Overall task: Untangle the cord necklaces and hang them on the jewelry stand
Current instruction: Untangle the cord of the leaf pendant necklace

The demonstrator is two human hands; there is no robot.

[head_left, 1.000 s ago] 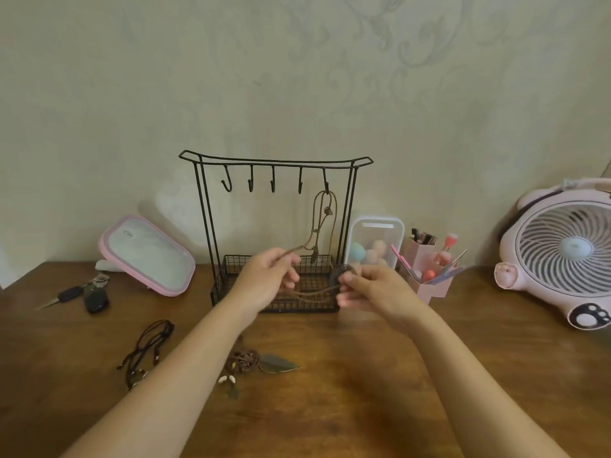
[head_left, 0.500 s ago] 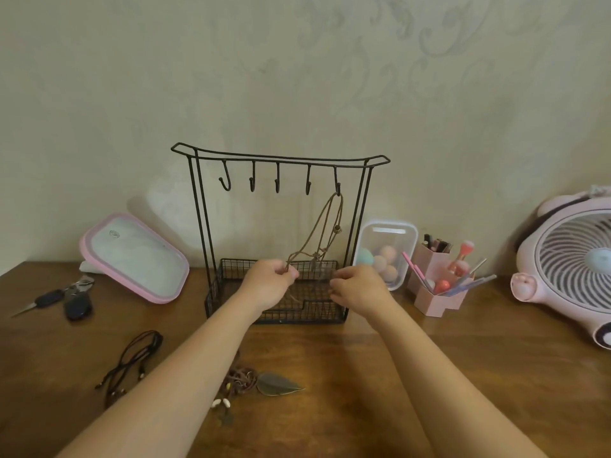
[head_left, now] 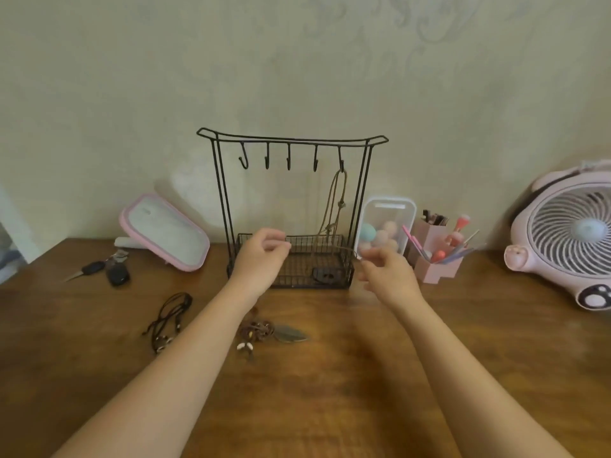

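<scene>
The black wire jewelry stand (head_left: 218, 193) stands at the back of the table. A brown cord necklace (head_left: 340, 200) hangs from its rightmost hook, and the dark pendant (head_left: 325, 274) lies in the stand's basket. My left hand (head_left: 264, 256) hovers before the basket's left part, fingers loosely curled, holding nothing. My right hand (head_left: 385, 274) is blurred at the basket's right corner. A cord strand runs to its fingertips; whether they pinch it is unclear. A black cord necklace (head_left: 168, 317) and a beaded necklace with a leaf pendant (head_left: 291, 333) lie on the table.
On the wooden table (head_left: 330, 391), a pink-rimmed mirror (head_left: 163, 231) leans at the left behind keys (head_left: 112, 271). A clear box of sponges (head_left: 385, 226), a pink brush holder (head_left: 436, 259) and a pink fan (head_left: 568, 233) stand to the right.
Both hands have lowered the brown necklace's pendant into the basket and moved apart. My left hand has let go of the cord.
</scene>
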